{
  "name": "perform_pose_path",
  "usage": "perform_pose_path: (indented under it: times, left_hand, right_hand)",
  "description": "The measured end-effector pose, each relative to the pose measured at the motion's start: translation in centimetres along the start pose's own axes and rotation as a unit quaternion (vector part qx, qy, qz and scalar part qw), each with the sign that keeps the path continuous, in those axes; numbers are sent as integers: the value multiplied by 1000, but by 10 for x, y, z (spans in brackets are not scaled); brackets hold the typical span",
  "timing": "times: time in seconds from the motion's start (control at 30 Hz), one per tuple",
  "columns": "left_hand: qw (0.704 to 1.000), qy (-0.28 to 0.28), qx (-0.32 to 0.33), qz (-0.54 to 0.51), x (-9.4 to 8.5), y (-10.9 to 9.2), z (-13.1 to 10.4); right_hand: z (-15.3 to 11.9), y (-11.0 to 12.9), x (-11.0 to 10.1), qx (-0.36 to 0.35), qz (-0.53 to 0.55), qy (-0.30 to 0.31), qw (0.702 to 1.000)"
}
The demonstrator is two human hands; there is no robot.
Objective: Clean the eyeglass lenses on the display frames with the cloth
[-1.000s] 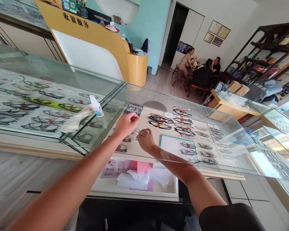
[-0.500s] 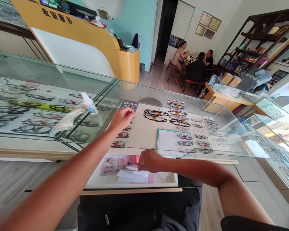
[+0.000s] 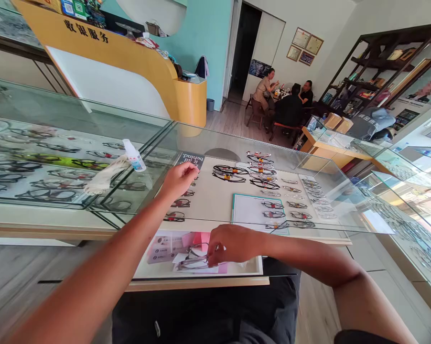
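Over the open drawer (image 3: 140, 271) my right hand (image 3: 231, 243) has its fingers closed on a pair of glasses (image 3: 192, 262), just above pink and white papers. A printed plastic packet (image 3: 163, 251) lies at the drawer's left. My left hand (image 3: 181, 179) is above the glass counter top, near a dark printed card (image 3: 192, 160); its fingers are curled together, and whatever they hold, if anything, is too small to name. Under the glass, dark glasses (image 3: 230, 174) lie in rows, some on a teal-edged white sheet (image 3: 242, 208).
A white bottle (image 3: 134, 155) and a pale cloth (image 3: 106, 177) are on the glass at the left. Beyond the counter stands a yellow desk (image 3: 190, 102). Several people sit at a far table. More glass display cases (image 3: 409, 210) stand at the right.
My right hand has lifted slightly and turned, and the glasses at its fingers now show more clearly over the papers. My left hand has barely moved. The view has shifted slightly.
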State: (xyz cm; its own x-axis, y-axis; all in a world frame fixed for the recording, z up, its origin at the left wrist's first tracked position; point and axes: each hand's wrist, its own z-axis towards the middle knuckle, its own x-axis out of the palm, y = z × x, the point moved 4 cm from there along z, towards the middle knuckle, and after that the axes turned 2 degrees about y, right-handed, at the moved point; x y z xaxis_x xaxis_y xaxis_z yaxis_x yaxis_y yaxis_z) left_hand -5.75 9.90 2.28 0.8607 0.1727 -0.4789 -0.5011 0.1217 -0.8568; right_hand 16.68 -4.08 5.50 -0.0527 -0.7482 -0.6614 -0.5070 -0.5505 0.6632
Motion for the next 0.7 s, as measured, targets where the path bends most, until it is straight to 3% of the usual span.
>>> perform_pose_path:
  times: [0.1, 0.2, 0.33, 0.43, 0.57, 0.7]
  left_hand:
    - [997, 24, 28, 67, -8, 2, -7]
    - [985, 27, 38, 164, -12, 7, -12]
    - [966, 29, 57, 250, -5, 12, -11]
    - [960, 33, 72, 268, 0, 14, -8]
    - [962, 32, 78, 258, -1, 16, -8]
    - [962, 33, 80, 260, 0, 18, -9]
  right_hand:
    - [-31, 18, -31, -59, 35, -28, 997]
    - [-52, 16, -86, -80, -13, -174, 981]
    - [-34, -27, -161, -32, -159, -292, 943]
    - [4, -75, -202, 87, -273, -299, 910]
    - [50, -121, -226, 123, -306, -301, 895]
    - [76, -148, -224, 131, -330, -289, 889]
